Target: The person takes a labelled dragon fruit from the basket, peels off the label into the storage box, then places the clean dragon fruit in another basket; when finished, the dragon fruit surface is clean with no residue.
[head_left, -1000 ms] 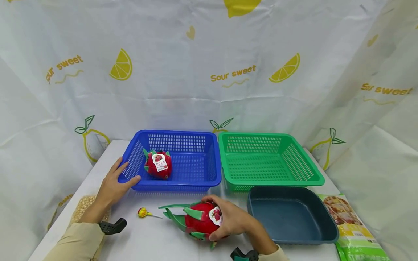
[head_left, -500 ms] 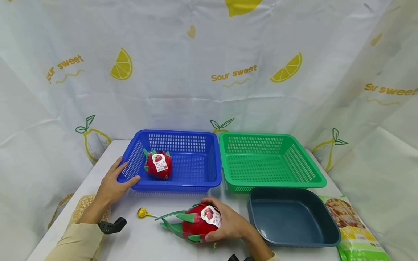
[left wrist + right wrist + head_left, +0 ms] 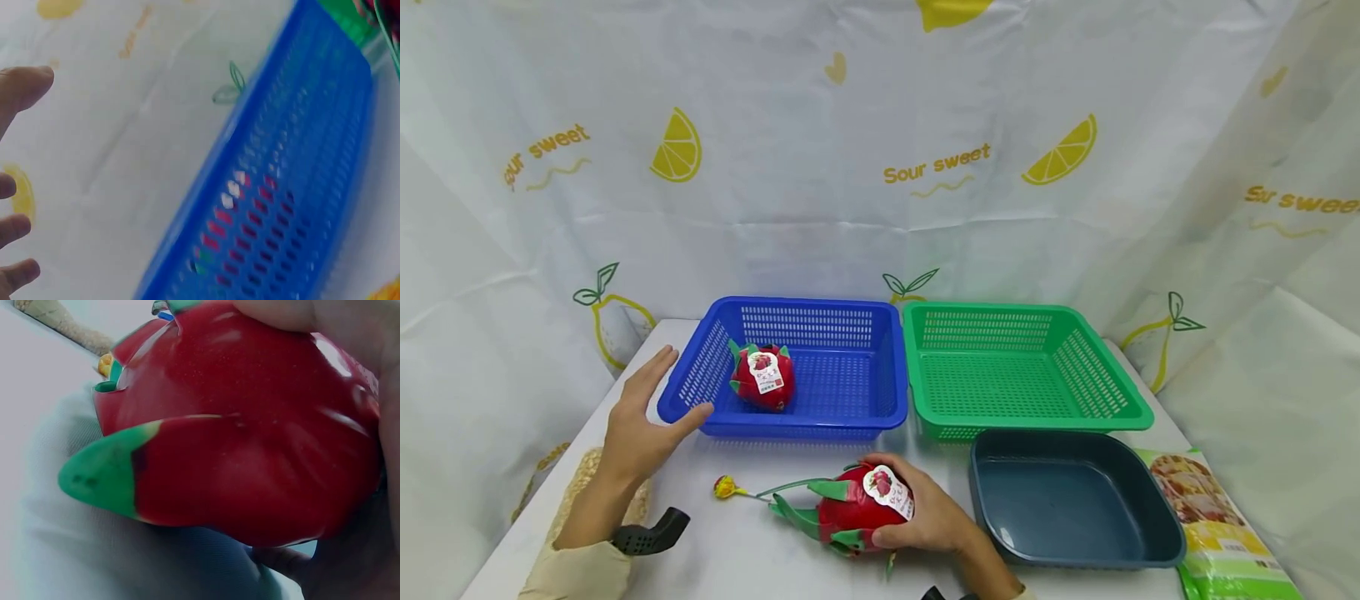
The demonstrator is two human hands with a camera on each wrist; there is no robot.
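Observation:
My right hand grips a red toy-like dragon fruit with long green leaf tips and a white label, low over the table's front. Up close in the right wrist view, the dragon fruit has glossy skin, with thumb and fingers around it. My left hand hovers left of the blue basket, thumb and fingers spread, holding nothing. In the left wrist view a gap separates its fingertips from the basket wall. Another labelled dragon fruit sits at the basket's left side.
A yellow-red lollipop lies left of the held dragon fruit. To the right stand a green basket and a dark blue tub, with a printed food packet beside it. A bag of pale beans lies under my left forearm.
My left hand has let go of the blue basket's left rim and drawn away to the left. My right hand has shifted the dragon fruit slightly left, toward the lollipop.

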